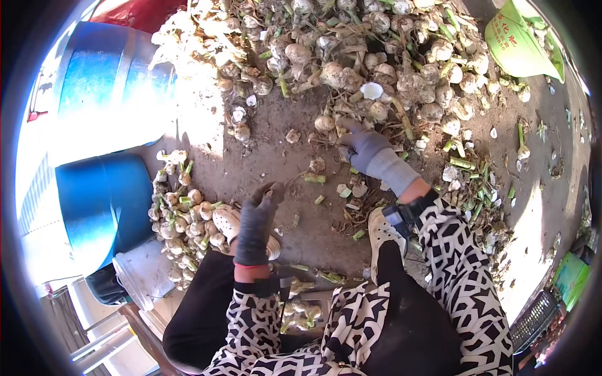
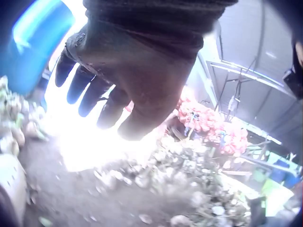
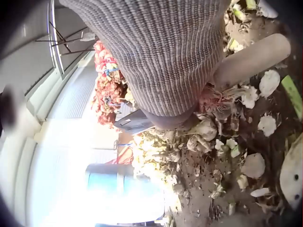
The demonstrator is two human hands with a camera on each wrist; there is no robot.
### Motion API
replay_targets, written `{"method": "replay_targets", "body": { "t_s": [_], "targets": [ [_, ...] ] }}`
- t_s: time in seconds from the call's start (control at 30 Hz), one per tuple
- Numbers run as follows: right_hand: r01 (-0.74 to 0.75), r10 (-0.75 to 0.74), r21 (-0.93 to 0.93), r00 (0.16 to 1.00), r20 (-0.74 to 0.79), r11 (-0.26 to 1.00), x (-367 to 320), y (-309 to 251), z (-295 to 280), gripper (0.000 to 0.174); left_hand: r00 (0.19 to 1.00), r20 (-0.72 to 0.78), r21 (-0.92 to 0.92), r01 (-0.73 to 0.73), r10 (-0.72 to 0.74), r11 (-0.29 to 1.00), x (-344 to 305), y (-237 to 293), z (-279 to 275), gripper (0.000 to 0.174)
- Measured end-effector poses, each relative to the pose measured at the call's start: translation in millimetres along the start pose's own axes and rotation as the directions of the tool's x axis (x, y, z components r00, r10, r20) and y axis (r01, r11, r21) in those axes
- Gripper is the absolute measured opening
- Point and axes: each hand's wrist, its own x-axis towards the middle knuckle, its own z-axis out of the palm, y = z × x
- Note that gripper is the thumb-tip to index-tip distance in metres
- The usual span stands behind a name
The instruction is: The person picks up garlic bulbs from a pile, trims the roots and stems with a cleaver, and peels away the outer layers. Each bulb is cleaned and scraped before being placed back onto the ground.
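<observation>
Well, the left hand (image 1: 256,219) hangs loose, holding nothing. The right hand (image 1: 369,149) is at the near edge of the garlic heap (image 1: 384,70), far on the floor (image 1: 263,147); its grip cannot be told. Gently lifting one bulb (image 1: 324,123) seems best, without tugging others.

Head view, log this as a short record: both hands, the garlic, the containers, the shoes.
Left hand: gray glove, nothing visible in it
Right hand: gray glove, at the near edge of the large garlic pile; grip unclear
Large pile: ahead of the person, many stalks attached
Smaller garlic heap: beside the left shoe
Containers: two blue ones and a white bucket, at left
Shoes: pale, with holes; right shoe below the right hand
</observation>
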Motion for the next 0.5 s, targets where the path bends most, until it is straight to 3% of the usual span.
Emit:
{"method": "replay_targets", "body": {
  "t_s": [0.03,0.07,0.1,0.13,0.17,0.2,0.23,0.27,0.3,0.33,0.37,0.4,0.47,0.5],
  "targets": [
    [-0.033,0.033,-0.031,0.999,0.005,0.999,16,4,14,0.018,0.977,0.209,-0.253,0.098,-0.044,0.962,15,-14,13,0.038],
    [-0.064,0.064,-0.063,0.998,0.008,0.996,26,5,20,0.016,0.920,0.368,-0.385,0.280,-0.131,0.880,22,-11,32,0.041],
    [0.134,-0.132,0.016,0.987,-0.090,0.991,14,3,22,0.013,0.830,0.528,-0.473,0.462,-0.178,0.750,26,-10,51,0.043],
    [0.252,-0.244,0.071,0.964,-0.103,0.965,-4,-6,25,0.013,0.831,0.528,-0.486,0.466,-0.177,0.739,32,-34,70,0.043],
    [0.364,-0.350,0.122,0.929,-0.123,0.923,-25,-16,24,0.015,0.857,0.425,-0.573,0.006,0.291,0.820,45,-65,93,0.049],
    [0.444,-0.425,0.148,0.893,-0.144,0.884,-47,-28,23,0.017,0.648,0.297,-0.603,-0.443,0.702,0.664,58,-95,106,0.056],
    [0.519,-0.494,0.176,0.853,-0.167,0.836,-67,-39,23,0.020,0.651,0.290,-0.612,-0.436,0.701,0.659,43,-71,103,0.056],
    [0.515,-0.493,0.176,0.856,-0.155,0.839,-83,-41,21,0.020,0.715,0.438,-0.244,-0.488,0.544,0.838,15,-21,92,0.061],
    [0.441,-0.454,0.287,0.891,-0.027,0.850,-97,-39,17,0.022,0.791,0.507,0.170,-0.482,0.342,0.860,-1,7,85,0.066],
    [0.354,-0.420,0.384,0.902,0.101,0.853,-106,-37,10,0.024,0.791,0.506,0.168,-0.481,0.343,0.861,2,-5,85,0.066],
    [0.353,-0.419,0.385,0.902,0.101,0.853,-113,-37,-1,0.024,0.795,0.511,-0.217,-0.248,0.326,0.944,7,-24,84,0.069],
    [0.316,-0.359,0.346,0.931,0.067,0.884,-118,-37,-15,0.029,0.792,0.522,-0.556,0.034,0.317,0.831,4,-16,84,0.073],
    [0.281,-0.301,0.293,0.953,0.026,0.914,-118,-45,-43,0.033,0.767,0.534,-0.570,0.017,0.355,0.821,-12,3,80,0.076],
    [0.261,-0.260,0.041,0.965,-0.017,0.965,-116,-51,-54,0.037,0.757,0.555,-0.489,-0.040,0.346,0.872,-20,9,75,0.078]
  ]
}}
